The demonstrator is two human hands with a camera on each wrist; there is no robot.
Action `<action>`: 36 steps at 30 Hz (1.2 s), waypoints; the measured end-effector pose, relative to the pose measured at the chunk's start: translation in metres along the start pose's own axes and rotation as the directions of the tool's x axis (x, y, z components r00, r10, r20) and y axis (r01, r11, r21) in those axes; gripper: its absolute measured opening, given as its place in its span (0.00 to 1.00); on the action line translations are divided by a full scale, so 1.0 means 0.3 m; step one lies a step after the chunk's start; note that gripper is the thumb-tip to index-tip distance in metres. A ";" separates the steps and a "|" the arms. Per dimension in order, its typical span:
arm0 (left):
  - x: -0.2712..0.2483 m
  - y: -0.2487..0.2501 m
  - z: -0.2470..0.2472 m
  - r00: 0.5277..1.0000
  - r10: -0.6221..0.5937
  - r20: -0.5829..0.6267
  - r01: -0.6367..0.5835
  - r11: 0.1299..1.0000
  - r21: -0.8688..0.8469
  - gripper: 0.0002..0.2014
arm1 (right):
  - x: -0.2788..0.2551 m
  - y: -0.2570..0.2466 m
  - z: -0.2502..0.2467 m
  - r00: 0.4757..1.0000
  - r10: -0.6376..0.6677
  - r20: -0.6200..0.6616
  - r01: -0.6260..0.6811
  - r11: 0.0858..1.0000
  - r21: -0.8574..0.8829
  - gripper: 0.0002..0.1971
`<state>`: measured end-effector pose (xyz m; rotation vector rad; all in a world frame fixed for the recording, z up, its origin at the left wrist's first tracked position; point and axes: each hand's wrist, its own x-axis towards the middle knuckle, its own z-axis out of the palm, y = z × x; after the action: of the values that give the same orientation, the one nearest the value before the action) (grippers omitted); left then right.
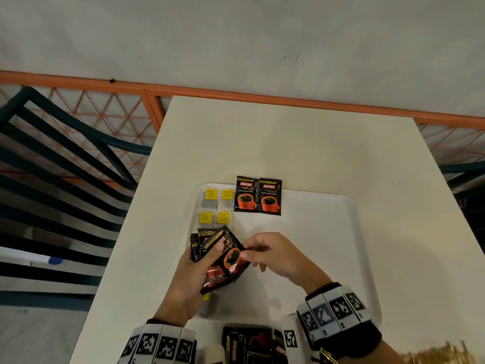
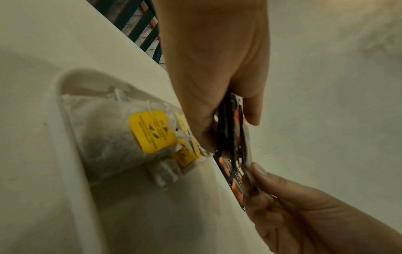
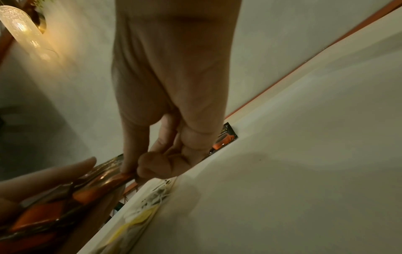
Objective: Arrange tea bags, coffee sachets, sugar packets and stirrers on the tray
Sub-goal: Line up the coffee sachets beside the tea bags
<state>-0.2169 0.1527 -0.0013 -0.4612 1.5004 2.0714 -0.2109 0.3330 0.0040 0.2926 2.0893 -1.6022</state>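
Mid coffee step: left hand (image 1: 195, 269) clutching sachets (image 1: 210, 248), right hand (image 1: 273, 254) pinching top sachet (image 1: 232, 258); next, onto tray (image 1: 328, 206) beside laid pair (image 1: 258, 197).

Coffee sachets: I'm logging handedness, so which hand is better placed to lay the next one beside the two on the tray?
Probably the right hand: it pinches the top sachet of the stack gripped by the left hand, nearer the two placed sachets on the tray.
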 end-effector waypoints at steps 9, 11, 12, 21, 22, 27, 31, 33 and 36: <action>-0.010 0.010 -0.038 0.999 -0.038 -0.038 0.036 0.998 -0.054 0.12 | 0.052 0.020 -0.021 0.971 0.112 -0.209 -0.017 0.912 0.410 0.09; -0.008 0.007 -0.041 0.998 -0.031 -0.058 0.029 0.999 -0.037 0.11 | 0.078 0.021 -0.029 0.938 0.165 -0.305 -0.040 0.925 0.378 0.09; -0.007 0.005 -0.042 0.997 -0.028 -0.065 0.027 0.999 -0.024 0.11 | 0.091 0.022 -0.032 0.924 0.181 -0.338 -0.052 0.932 0.358 0.09; -0.004 -0.002 -0.032 0.994 -0.030 -0.103 0.033 0.999 0.033 0.11 | 0.190 0.033 -0.016 0.827 0.185 -0.531 -0.068 0.970 0.232 0.08; -0.005 -0.001 -0.031 0.995 -0.026 -0.100 0.030 0.999 0.036 0.11 | 0.196 0.033 -0.012 0.816 0.170 -0.552 -0.064 0.976 0.206 0.07; -0.011 0.006 -0.025 0.995 -0.003 -0.098 0.007 0.999 0.041 0.10 | 0.213 0.053 0.003 0.754 0.110 -0.647 -0.054 0.993 0.106 0.06; -0.012 0.008 -0.019 0.997 0.010 -0.081 -0.005 0.998 0.058 0.12 | 0.194 0.051 0.009 0.759 0.054 -0.649 -0.030 0.998 0.048 0.08; -0.013 0.008 -0.015 0.998 0.016 -0.066 -0.011 0.997 0.072 0.13 | 0.168 0.031 0.014 0.813 0.017 -0.583 -0.024 1.000 -0.004 0.07; -0.012 0.007 -0.011 0.998 0.025 -0.051 -0.021 0.997 0.071 0.17 | 0.102 -0.010 0.028 0.946 0.017 -0.324 -0.034 0.998 -0.046 0.10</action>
<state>-0.2154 0.1482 0.0013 -0.4764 1.6106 2.0313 -0.2365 0.3203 -0.0102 0.5990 2.3535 -1.5672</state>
